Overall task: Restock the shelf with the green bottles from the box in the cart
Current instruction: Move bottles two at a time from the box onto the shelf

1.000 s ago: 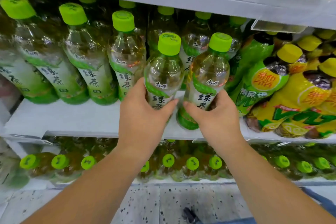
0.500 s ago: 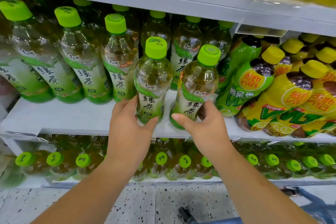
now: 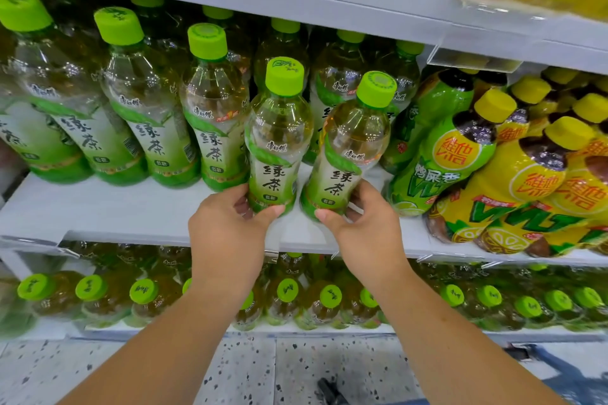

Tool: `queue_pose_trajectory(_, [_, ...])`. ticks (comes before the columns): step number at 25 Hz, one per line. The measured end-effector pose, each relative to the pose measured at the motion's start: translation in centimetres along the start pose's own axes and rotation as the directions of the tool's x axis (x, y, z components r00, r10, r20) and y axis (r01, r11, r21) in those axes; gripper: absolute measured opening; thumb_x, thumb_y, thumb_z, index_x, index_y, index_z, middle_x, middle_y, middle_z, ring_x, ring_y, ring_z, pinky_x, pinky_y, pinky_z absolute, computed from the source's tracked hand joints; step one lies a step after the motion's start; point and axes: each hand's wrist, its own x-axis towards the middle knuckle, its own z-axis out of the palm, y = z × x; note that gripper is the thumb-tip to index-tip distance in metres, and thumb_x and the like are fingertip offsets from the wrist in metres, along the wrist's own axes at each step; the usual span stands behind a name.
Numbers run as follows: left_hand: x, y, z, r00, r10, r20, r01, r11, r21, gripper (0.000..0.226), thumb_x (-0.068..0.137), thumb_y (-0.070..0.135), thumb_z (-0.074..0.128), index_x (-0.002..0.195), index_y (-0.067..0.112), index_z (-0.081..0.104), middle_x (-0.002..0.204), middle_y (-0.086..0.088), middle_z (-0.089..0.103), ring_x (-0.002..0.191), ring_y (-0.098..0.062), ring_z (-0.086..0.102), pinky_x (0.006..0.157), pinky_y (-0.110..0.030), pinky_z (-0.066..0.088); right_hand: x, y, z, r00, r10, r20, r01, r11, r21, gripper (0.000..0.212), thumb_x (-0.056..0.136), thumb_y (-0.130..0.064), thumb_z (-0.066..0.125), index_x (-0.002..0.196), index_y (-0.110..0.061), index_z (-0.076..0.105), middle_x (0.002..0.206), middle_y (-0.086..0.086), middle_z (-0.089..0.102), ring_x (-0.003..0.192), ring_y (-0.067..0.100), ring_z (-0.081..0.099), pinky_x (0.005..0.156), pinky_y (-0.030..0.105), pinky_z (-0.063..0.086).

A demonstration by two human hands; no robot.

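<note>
Left grip [image 3: 227, 233] curled round base of left green bottle [image 3: 279, 141]. Right grip [image 3: 365, 227] pinching base of tilted right green bottle [image 3: 352, 148]. Both bottles at shelf [image 3: 131, 210] front. Fingers hide bottle bottoms; contact with shelf unclear. Rear rows dim.

A shop's drinks aisle: a white shelf [image 3: 98, 207] packed with rows of identical green-capped tea bottles [image 3: 214, 128], yellow-capped bottles [image 3: 513, 181] at its right end, a clear price-tag holder [image 3: 473, 59] on the upper shelf [image 3: 296, 0] edge, and a speckled floor [image 3: 246, 371] below.
</note>
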Motion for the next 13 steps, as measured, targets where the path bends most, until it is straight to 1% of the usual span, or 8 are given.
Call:
queue_pose_trajectory(2, [0.5,0.2,0.3,0.997,-0.067,-0.027,0.067,0.998,0.011,0.030,0.070,0.038,0.089,0.068,0.046,0.060,0.060,0.027,0.059,0.068,0.015,0.060,0.058,0.002,0.038,0.4,0.3,0.2,1.000,0.017,0.002,-0.017,0.999,0.033,0.048,0.078,-0.014,0.083,0.122,-0.023,0.065,0.111,-0.017,0.072,0.104,-0.002,0.066,0.094,0.019,0.050])
queue_pose_trajectory(4, [1.0,0.0,0.7,0.990,-0.129,-0.048,0.131,0.990,0.046,0.026,0.070,0.047,0.086,0.071,0.038,0.062,0.063,0.021,0.058,0.064,0.003,0.059,0.054,-0.005,0.038,0.8,0.4,0.2,1.000,0.023,-0.002,-0.022,0.999,0.039,0.046,0.078,-0.015,0.083,0.120,-0.021,0.066,0.109,-0.016,0.072,0.101,-0.004,0.066,0.090,0.013,0.050])
queue_pose_trajectory(6, [1.3,-0.5,1.1,0.988,-0.145,-0.055,0.148,0.987,0.059,0.028,0.070,0.051,0.084,0.079,0.028,0.070,0.068,0.016,0.060,0.069,-0.009,0.057,0.058,-0.013,0.036,1.2,0.4,0.5,1.000,0.021,-0.001,-0.021,0.999,0.032,0.046,0.080,-0.016,0.082,0.122,-0.021,0.065,0.110,-0.017,0.072,0.101,-0.004,0.066,0.087,0.010,0.049])
queue_pose_trajectory(8, [1.3,-0.5,1.2,0.989,-0.139,-0.052,0.143,0.987,0.069,0.038,0.072,0.054,0.083,0.092,0.022,0.077,0.075,0.009,0.065,0.073,-0.010,0.057,0.066,-0.021,0.037,1.6,0.3,0.8,1.000,0.029,-0.002,-0.029,0.999,0.036,0.045,0.081,-0.017,0.081,0.122,-0.023,0.065,0.110,-0.018,0.071,0.102,-0.004,0.065,0.088,0.010,0.048])
queue_pose_trajectory(9, [1.5,-0.6,1.3,0.990,-0.131,-0.049,0.134,0.988,0.070,0.032,0.072,0.055,0.082,0.084,0.026,0.074,0.075,0.006,0.067,0.071,-0.010,0.055,0.064,-0.023,0.037,1.8,0.2,0.9,0.999,0.033,-0.004,-0.033,0.999,0.037,0.045,0.081,-0.018,0.081,0.122,-0.024,0.064,0.110,-0.018,0.071,0.102,-0.003,0.065,0.089,0.012,0.049])
queue_pose_trajectory(10, [1.6,-0.3,1.2,0.991,-0.124,-0.046,0.127,0.989,0.073,0.030,0.072,0.056,0.081,0.070,0.032,0.064,0.070,0.006,0.066,0.067,-0.011,0.052,0.060,-0.025,0.036,2.0,0.2,1.0,0.999,0.036,-0.007,-0.036,0.999,0.034,0.045,0.081,-0.020,0.081,0.122,-0.025,0.064,0.110,-0.019,0.071,0.102,-0.003,0.065,0.089,0.014,0.049])
queue_pose_trajectory(12, [1.7,0.1,1.1,0.992,-0.114,-0.047,0.118,0.988,0.097,0.047,0.071,0.057,0.081,0.055,0.035,0.043,0.058,0.012,0.058,0.062,-0.011,0.048,0.055,-0.016,0.036,2.2,0.2,1.2,0.999,0.037,-0.016,-0.036,0.999,0.024,0.045,0.081,-0.022,0.081,0.122,-0.027,0.064,0.109,-0.020,0.071,0.101,-0.004,0.065,0.088,0.016,0.050])
queue_pose_trajectory(13, [1.9,0.0,1.1,0.992,-0.116,-0.051,0.121,0.988,0.097,0.051,0.070,0.058,0.082,0.052,0.035,0.039,0.055,0.014,0.054,0.060,-0.010,0.047,0.055,-0.012,0.034,2.3,0.3,1.3,0.999,0.035,-0.022,-0.035,0.999,0.020,0.045,0.081,-0.023,0.081,0.123,-0.027,0.064,0.109,-0.020,0.071,0.100,-0.004,0.065,0.089,0.017,0.051])
